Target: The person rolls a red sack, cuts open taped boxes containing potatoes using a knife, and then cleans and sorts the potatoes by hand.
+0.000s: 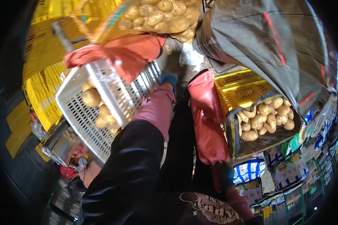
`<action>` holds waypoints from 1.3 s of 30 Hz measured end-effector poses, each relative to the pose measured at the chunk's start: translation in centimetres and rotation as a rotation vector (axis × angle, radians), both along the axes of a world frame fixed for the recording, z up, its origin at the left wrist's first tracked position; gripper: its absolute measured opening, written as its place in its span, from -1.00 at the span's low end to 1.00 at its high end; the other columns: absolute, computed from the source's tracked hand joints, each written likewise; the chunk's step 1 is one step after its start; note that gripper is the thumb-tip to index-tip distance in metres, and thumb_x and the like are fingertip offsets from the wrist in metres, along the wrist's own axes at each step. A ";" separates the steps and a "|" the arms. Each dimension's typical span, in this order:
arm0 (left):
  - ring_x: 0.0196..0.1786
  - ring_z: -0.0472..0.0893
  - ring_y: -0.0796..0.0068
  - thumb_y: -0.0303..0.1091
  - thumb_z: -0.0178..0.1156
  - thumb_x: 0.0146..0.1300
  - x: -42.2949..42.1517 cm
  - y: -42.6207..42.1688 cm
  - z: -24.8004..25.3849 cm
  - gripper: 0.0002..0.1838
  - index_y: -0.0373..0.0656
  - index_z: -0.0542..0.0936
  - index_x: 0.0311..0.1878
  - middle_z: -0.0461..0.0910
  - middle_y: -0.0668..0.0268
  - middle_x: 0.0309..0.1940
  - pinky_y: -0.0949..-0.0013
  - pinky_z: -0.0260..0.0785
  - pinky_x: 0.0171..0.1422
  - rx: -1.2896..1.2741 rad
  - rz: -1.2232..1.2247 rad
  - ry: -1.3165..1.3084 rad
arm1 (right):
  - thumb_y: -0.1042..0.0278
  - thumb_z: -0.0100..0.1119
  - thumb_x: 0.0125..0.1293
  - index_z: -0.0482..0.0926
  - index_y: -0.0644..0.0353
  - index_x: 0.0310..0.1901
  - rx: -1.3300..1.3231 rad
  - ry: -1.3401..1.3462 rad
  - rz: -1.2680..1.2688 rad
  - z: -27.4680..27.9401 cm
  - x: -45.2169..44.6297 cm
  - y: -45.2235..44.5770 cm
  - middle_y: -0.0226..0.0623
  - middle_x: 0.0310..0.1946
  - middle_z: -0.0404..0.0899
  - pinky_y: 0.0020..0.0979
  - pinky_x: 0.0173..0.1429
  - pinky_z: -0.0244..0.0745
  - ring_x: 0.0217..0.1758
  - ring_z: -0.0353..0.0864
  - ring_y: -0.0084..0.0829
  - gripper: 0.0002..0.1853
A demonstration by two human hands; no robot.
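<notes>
Fingers-wise, we can't tell how open or clenched: our right hand [224, 174] blurs against some red plastic [208, 125], our left hand [169, 79] is at the white crate [108, 98]. Potatoes [91, 97] sit inside, left of those fingers; mesh sack [157, 17] lies beyond.

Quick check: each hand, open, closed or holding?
Left hand: at the white crate; grip can't be told.
Right hand: by red material; too dark to tell.

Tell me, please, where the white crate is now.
In the head view, the white crate is left of centre, with an orange-red cloth across its upper end and the left arm's pink sleeve beside it.
</notes>
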State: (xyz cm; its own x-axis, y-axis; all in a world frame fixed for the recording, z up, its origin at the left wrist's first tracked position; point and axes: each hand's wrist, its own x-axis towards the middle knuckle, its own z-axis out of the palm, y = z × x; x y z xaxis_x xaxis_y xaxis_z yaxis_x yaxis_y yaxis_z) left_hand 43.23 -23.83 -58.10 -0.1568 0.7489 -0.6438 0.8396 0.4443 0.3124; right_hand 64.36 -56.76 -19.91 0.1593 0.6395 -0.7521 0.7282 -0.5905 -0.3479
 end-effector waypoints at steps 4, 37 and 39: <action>0.15 0.55 0.02 -0.20 0.34 -0.01 1.7 6.8 -4.6 -0.31 0.11 0.46 0.29 0.47 0.14 0.23 0.10 0.44 0.18 0.046 -0.272 0.142 | 0.22 0.39 0.09 0.62 0.07 -0.42 0.108 -0.053 0.078 -4.2 -0.6 1.3 -0.22 -0.35 0.56 -0.11 -0.16 0.48 -0.24 0.57 -0.09 -0.84; 0.17 0.45 0.04 -0.31 0.28 0.24 5.4 19.6 45.1 -0.44 -0.26 0.39 0.27 0.43 -0.05 0.11 0.17 0.28 0.33 0.855 -0.008 -0.599 | 0.05 0.29 0.28 0.59 0.21 -0.40 0.299 0.270 -0.691 -1.6 -0.7 -1.9 -0.24 -0.54 0.62 -0.19 -0.33 0.46 -0.47 0.61 -0.25 -0.66; 0.21 0.43 -0.03 -0.27 0.30 0.22 5.0 17.3 48.4 -0.39 -0.25 0.38 0.31 0.43 -0.08 0.13 0.13 0.26 0.36 0.841 -0.142 -0.316 | 0.10 0.28 0.31 0.59 0.22 -0.38 0.366 0.332 -0.724 4.2 0.2 2.3 -0.15 -0.59 0.54 -0.18 -0.33 0.44 -0.51 0.55 -0.19 -0.68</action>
